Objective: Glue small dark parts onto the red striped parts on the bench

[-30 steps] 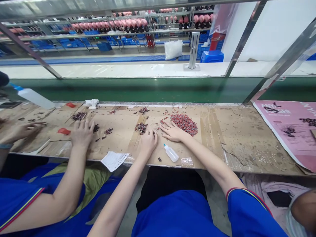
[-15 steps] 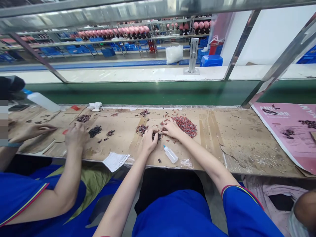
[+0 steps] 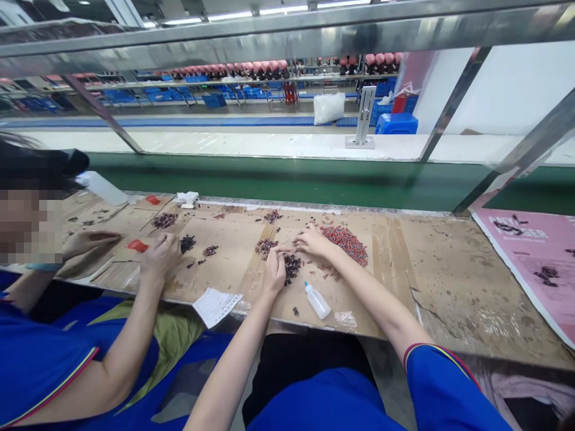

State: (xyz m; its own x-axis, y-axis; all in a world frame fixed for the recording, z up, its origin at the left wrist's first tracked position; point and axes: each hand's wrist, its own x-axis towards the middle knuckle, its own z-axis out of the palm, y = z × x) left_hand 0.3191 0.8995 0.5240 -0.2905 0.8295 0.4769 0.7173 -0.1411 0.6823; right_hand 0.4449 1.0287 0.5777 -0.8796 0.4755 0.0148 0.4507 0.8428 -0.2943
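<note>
Looks out over a factory hall, with pink-topped figures (image 3: 269,66) in a row at the upper centre, blue crates (image 3: 213,100) below them, and a green strip (image 3: 291,179) across the middle of the frame. Faces a cardboard-covered table (image 3: 431,263) in the lower half. Holds the left hand (image 3: 275,272) near the centre, fingers partly curled, index finger stretched rightward, just beside a heap of black pieces (image 3: 293,267). Holds the right hand (image 3: 311,241) slightly higher and further right, fingers bent and loosely spread, just left of a larger pile of red-and-grey pieces (image 3: 345,242). Cannot tell if gripping a small piece with either hand; too fine to make out. Shows a squeeze bottle (image 3: 317,301) with a blue tip at lower centre, lying below the right hand, and a mixed pile (image 3: 266,246) above the left. Includes, toward the left, a white paper (image 3: 217,306) over the table edge and a co-worker's hand (image 3: 160,257) near a red cap (image 3: 137,245); at far right, a pink sheet (image 3: 530,257) with dark pieces (image 3: 547,275) on top.
</note>
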